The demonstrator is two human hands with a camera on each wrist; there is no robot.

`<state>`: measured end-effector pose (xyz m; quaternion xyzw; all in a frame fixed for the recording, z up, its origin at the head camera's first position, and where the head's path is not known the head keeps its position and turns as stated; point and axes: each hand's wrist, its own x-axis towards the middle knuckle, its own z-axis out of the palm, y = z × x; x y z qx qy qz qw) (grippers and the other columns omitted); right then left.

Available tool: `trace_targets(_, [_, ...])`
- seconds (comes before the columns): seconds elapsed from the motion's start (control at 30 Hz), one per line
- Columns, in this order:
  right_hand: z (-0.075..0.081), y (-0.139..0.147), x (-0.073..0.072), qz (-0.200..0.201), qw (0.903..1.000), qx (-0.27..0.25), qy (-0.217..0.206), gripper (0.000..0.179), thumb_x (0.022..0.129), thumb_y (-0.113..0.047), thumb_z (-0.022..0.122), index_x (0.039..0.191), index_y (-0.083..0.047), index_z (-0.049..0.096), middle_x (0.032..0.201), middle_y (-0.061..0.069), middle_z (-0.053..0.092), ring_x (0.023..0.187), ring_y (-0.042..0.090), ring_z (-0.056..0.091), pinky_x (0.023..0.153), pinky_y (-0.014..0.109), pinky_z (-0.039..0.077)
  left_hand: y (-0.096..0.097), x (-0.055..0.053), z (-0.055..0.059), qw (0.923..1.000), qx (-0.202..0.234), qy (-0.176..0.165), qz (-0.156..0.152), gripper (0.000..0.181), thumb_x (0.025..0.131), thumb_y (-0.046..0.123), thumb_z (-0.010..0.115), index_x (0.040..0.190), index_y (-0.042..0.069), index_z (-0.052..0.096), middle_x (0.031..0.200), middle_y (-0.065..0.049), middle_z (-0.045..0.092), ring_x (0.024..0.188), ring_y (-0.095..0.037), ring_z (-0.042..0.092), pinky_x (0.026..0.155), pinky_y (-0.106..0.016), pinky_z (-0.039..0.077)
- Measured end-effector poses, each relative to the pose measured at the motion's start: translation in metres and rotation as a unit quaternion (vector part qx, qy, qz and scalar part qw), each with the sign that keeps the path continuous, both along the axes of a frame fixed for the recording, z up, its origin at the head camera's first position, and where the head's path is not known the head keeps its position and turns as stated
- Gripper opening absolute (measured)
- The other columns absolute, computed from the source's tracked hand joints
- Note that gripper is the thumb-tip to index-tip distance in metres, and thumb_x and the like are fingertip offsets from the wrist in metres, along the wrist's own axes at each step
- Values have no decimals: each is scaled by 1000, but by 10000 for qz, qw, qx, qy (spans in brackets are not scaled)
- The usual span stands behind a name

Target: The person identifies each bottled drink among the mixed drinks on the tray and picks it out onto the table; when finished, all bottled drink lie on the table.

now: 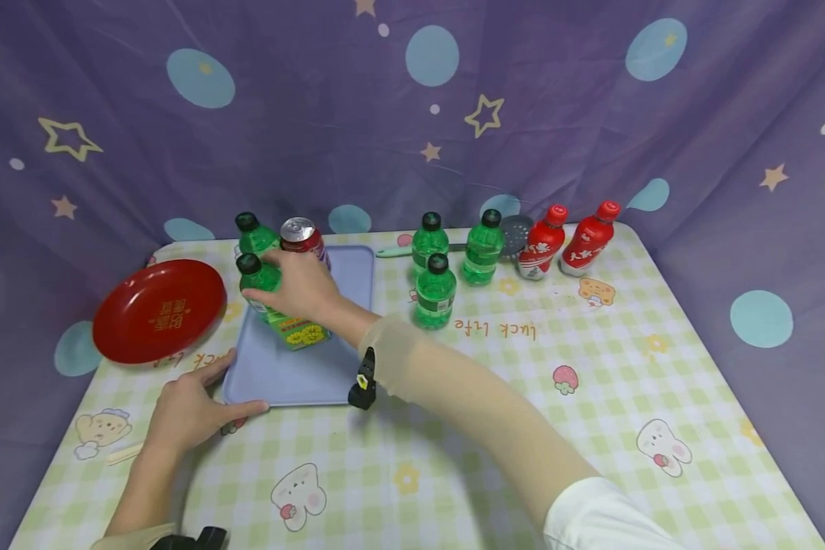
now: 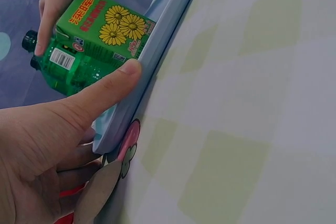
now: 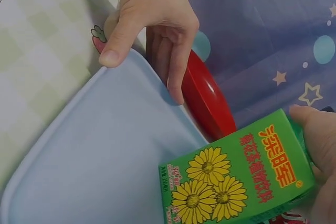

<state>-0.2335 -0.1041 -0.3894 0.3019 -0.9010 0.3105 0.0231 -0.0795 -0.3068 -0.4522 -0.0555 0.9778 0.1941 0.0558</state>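
My right hand point(image 1: 296, 286) grips a green bottle point(image 1: 254, 275) with a black cap at the tray's left side, its thumb in front of the bottle's shoulder. Directly beside that bottle, a green drink carton point(image 3: 231, 177) with yellow flowers stands on the light-blue tray point(image 1: 296, 378). My left hand point(image 1: 186, 412) holds the tray's near left corner, thumb on the front rim and fingers along the left side. Behind the gripped bottle are another green bottle point(image 1: 254, 233) and a dark red can point(image 1: 302, 237). The right palm hides part of the carton's top.
Left of the tray lies a red plate point(image 1: 161, 309). To its right stand several green bottles point(image 1: 435, 294), a slotted skimmer point(image 1: 516, 233) lying behind them, and two red bottles point(image 1: 541, 248). A purple curtain point(image 1: 412, 137) hangs behind the table.
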Motion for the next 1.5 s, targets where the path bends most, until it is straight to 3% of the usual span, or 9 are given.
trace_targets(0.1, [-2, 0, -1, 65, 9999, 51, -99, 67, 95, -55, 75, 147, -14, 63, 136, -3, 75, 109, 10, 75, 90, 15, 58, 0, 0, 0, 10000, 1, -15, -2, 125, 67, 73, 90, 158, 1, 45, 149, -38, 51, 130, -65, 52, 99, -76, 50])
trace_targets(0.5, [0, 0, -5, -3, 9992, 29, -387, 68, 95, -54, 76, 148, -14, 63, 141, -2, 72, 116, 11, 73, 93, 16, 58, 2, -1, -2, 10000, 65, 10, -18, 124, 68, 73, 90, 158, 1, 45, 153, -36, 48, 132, -64, 52, 100, -75, 50])
trace_targets(0.83, [12, 10, -8, -187, 9997, -89, -109, 65, 92, -53, 80, 144, -16, 66, 135, -3, 75, 115, 12, 73, 95, 20, 59, 0, 1, -2, 9999, 100, 78, -51, 124, 67, 73, 90, 158, 1, 46, 150, -37, 50, 129, -64, 53, 98, -75, 51])
trace_targets(1.07, [32, 18, -6, -253, 9995, -168, -71, 63, 95, -51, 77, 146, -16, 64, 135, -2, 74, 113, 13, 73, 89, 20, 59, 0, 2, -2, 9998, 140, 119, 46, 123, 66, 71, 92, 158, 2, 47, 149, -37, 51, 131, -63, 52, 99, -74, 51])
trace_targets(1.23, [53, 31, -2, -164, 9991, -375, -103, 62, 96, -50, 77, 145, -15, 64, 134, 0, 75, 101, 10, 73, 80, 18, 58, -1, 2, -2, 9999, 134, -7, 68, 125, 67, 72, 91, 159, 2, 45, 152, -37, 48, 133, -64, 50, 101, -76, 49])
trace_targets(1.5, [87, 61, 4, -222, 9984, -495, 133, 62, 96, -50, 77, 145, -14, 64, 139, 1, 73, 115, 13, 72, 96, 23, 59, -3, 0, -2, 9999, 150, -9, 27, 124, 67, 73, 90, 159, 3, 45, 154, -36, 47, 133, -64, 50, 101, -76, 48])
